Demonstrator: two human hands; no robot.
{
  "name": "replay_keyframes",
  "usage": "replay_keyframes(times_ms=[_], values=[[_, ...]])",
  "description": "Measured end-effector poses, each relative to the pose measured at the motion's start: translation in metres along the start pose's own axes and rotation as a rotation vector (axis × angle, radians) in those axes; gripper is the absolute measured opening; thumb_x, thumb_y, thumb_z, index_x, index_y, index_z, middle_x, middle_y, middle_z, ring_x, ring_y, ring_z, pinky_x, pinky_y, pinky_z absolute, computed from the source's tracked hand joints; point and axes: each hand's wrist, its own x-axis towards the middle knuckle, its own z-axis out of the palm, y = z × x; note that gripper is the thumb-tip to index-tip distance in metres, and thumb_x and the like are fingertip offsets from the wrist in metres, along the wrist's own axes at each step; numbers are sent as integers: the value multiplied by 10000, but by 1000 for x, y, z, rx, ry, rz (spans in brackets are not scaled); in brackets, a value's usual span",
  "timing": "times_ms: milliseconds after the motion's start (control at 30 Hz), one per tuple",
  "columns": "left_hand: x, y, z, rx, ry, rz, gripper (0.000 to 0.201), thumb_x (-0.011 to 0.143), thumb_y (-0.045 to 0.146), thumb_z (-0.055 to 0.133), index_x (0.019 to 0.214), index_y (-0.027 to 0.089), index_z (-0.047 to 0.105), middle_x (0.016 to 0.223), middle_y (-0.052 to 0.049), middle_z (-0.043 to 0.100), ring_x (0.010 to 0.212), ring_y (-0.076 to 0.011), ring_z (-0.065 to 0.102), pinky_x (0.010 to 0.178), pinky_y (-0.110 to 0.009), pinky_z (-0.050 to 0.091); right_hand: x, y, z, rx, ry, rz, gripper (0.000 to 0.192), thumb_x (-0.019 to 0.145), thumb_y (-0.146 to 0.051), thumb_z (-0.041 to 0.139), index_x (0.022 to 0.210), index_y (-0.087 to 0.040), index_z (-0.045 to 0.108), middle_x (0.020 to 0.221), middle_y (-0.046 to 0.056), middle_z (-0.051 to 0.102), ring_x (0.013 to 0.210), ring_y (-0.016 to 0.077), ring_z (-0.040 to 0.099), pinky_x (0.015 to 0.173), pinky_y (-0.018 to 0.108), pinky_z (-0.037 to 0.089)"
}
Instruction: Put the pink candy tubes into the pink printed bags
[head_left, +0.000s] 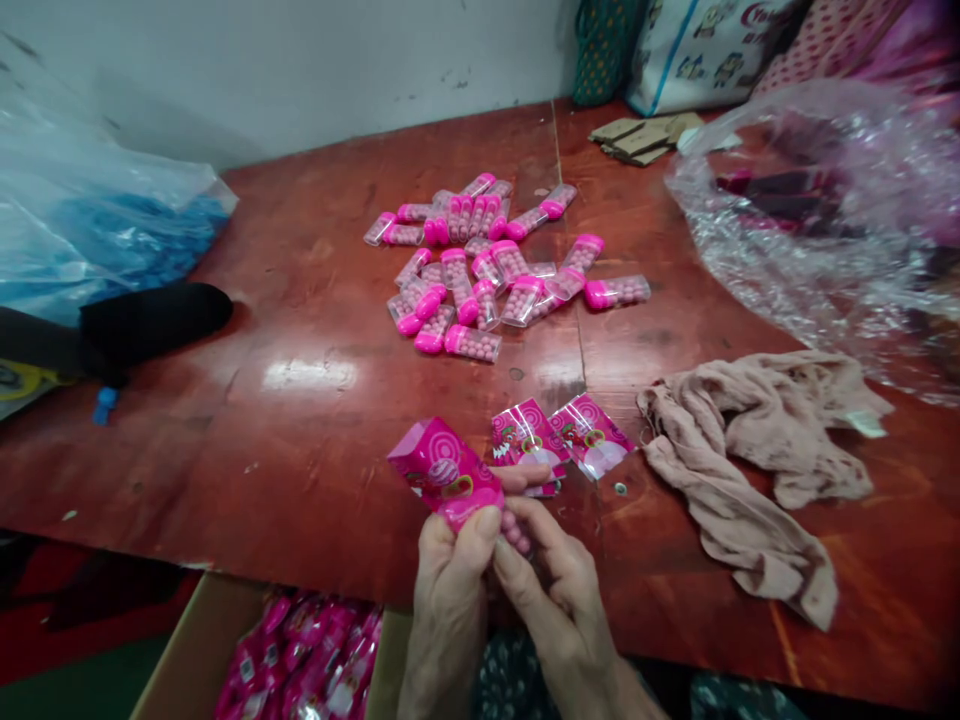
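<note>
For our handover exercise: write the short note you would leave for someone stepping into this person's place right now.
Left hand: holds a pink box by its near end.
Right hand: fingers on a tube of pink beads at the box's opening, part way in.
Two flat pink packets lie just beyond the hands.
Loose tubes are piled mid-table.
Done: filled pink packs sit in the carton below the table edge.
Left: the pile of tubes, not yet boxed.
</note>
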Motion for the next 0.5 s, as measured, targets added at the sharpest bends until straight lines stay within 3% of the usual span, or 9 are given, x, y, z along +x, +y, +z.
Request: replay_keyframes(times_ms=[167,233,300,367,500], values=[[-2,1,-8,-27,-44,-34,313,868,337,471,1024,141,658,989,-109,679,845,-191,619,697,-257,487,6,-15,-3,-170,3,-205,333,899,-312,447,1186,-165,525,887,71,686,736,196,655,633,260,515],[-2,2,-10,-61,-40,-7,315,863,354,482,969,121,665,899,-104,686,797,-183,621,663,-251,487,10,-23,-10,-295,23,-328,276,899,-308,449,1054,-136,598,797,77,677,686,198,647,607,268,501],[-3,2,-12,-41,-9,-1,234,832,321,552,910,131,663,757,-63,679,696,-151,617,602,-224,478,14,-30,-20,-377,127,-394,233,891,-301,479,913,-137,643,740,72,644,659,186,617,599,266,479],[-6,0,-14,14,-61,-50,164,823,285,578,875,145,647,614,-17,637,573,-116,585,526,-199,454,19,-36,-28,-347,205,-381,192,867,-295,532,903,-145,647,775,65,619,698,176,591,634,262,467],[-11,-6,-12,1,-354,-192,135,824,253,576,901,148,609,550,14,578,447,-70,506,440,-167,406,27,-39,-35,-44,57,-173,188,858,-328,550,801,-177,646,742,20,581,674,149,563,606,237,458]])
